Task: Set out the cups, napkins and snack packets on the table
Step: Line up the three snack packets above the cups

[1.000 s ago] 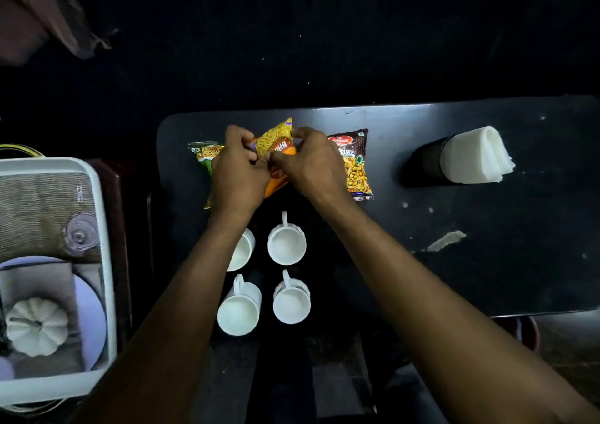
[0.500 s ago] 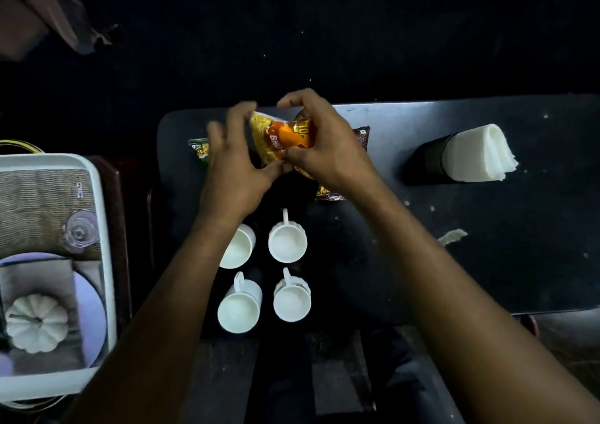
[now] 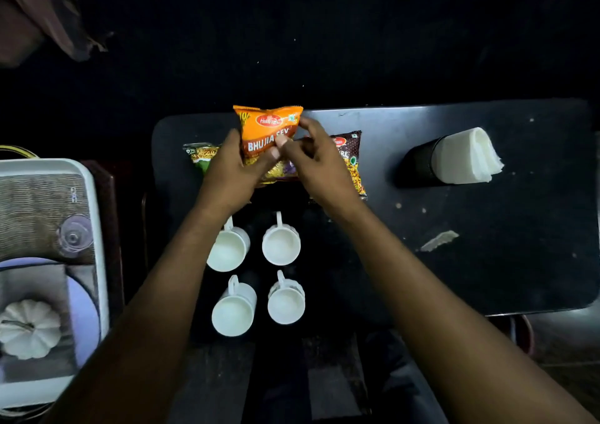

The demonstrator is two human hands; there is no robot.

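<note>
Both hands hold an orange snack packet [image 3: 267,131] face up over the far left part of the dark table [image 3: 487,229]. My left hand [image 3: 232,170] grips its lower left side, and my right hand [image 3: 319,160] pinches its right edge. A green packet [image 3: 198,155] lies partly hidden behind my left hand. A brown packet [image 3: 352,160] lies behind my right hand. Several white cups [image 3: 281,245] stand in two rows near the table's front edge. White napkins [image 3: 464,157] stick out of a dark holder [image 3: 418,167] lying on its side at the right.
A white tray [image 3: 97,216] to the left of the table holds a woven mat, a clear glass [image 3: 74,237], a plate and a white pumpkin ornament [image 3: 29,328]. A torn scrap [image 3: 438,240] lies on the table's right half. Dark floor surrounds the table.
The orange packet has been turned from tilted and crumpled between my hands to face up with its label readable. The brown packet shows again to the right.
</note>
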